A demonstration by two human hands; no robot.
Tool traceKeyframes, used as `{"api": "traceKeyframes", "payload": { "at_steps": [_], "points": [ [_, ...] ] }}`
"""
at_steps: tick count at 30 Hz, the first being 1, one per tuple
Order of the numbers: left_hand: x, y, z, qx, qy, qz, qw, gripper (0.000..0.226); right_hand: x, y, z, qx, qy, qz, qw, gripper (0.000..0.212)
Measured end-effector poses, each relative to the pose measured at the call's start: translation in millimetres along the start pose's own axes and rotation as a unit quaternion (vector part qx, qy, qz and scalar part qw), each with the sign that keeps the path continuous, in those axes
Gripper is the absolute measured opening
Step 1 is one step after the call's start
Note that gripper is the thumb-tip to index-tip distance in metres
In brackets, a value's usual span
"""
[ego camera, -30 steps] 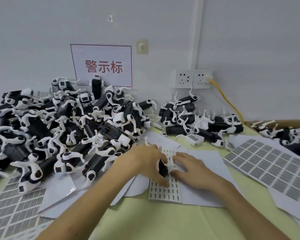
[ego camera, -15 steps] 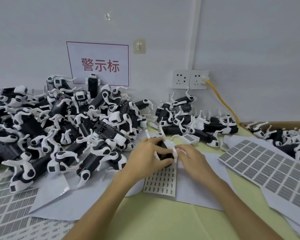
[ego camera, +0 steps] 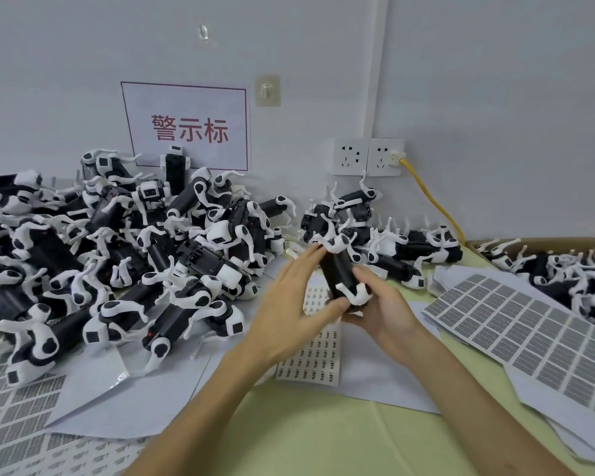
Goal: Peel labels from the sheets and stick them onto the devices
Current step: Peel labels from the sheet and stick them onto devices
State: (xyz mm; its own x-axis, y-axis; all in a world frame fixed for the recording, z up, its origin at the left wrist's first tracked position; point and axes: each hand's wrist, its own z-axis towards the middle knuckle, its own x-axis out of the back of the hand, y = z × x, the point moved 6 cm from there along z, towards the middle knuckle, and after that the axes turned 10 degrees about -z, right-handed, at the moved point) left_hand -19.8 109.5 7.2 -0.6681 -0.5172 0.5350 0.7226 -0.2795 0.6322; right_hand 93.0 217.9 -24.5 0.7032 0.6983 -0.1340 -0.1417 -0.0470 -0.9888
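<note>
A black-and-white device [ego camera: 337,273] is held upright above the table between both hands. My right hand [ego camera: 382,304] grips its lower end from the right, fingers curled round the white foot. My left hand [ego camera: 289,304] lies along its left side with straight fingers, the thumb touching the bottom. Under the hands lies a small sheet of tiny labels [ego camera: 313,355] on white paper. A large sheet of grey labels [ego camera: 516,324] lies to the right.
A big heap of black-and-white devices [ego camera: 117,255] fills the left of the table. A smaller group [ego camera: 392,242] lies by the wall sockets [ego camera: 368,156]. A cardboard box [ego camera: 564,242] of devices stands at the right. More label sheets [ego camera: 18,417] lie at the lower left.
Both hands have lifted the device off the small label sheet and turned it upright. My left hand has opened out along its side.
</note>
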Motion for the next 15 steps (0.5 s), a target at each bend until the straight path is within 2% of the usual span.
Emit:
{"api": "traceKeyframes", "payload": {
  "at_steps": [6, 11, 15],
  "points": [
    [-11, -12, -2, 0.073, -0.009, -0.176, 0.982, 0.079, 5, -8, -2, 0.042, 0.067, 0.005, 0.997, 0.018],
    [-20, -19, -2, 0.106, -0.013, -0.245, 0.964, 0.063, 10, -16, -6, 0.091, 0.101, -0.059, 0.989, 0.017],
    [-14, -28, -4, 0.166, 0.045, -0.260, 0.950, 0.044, 10, -23, -11, 0.135, 0.154, -0.127, 0.971, 0.036]
  ]
}}
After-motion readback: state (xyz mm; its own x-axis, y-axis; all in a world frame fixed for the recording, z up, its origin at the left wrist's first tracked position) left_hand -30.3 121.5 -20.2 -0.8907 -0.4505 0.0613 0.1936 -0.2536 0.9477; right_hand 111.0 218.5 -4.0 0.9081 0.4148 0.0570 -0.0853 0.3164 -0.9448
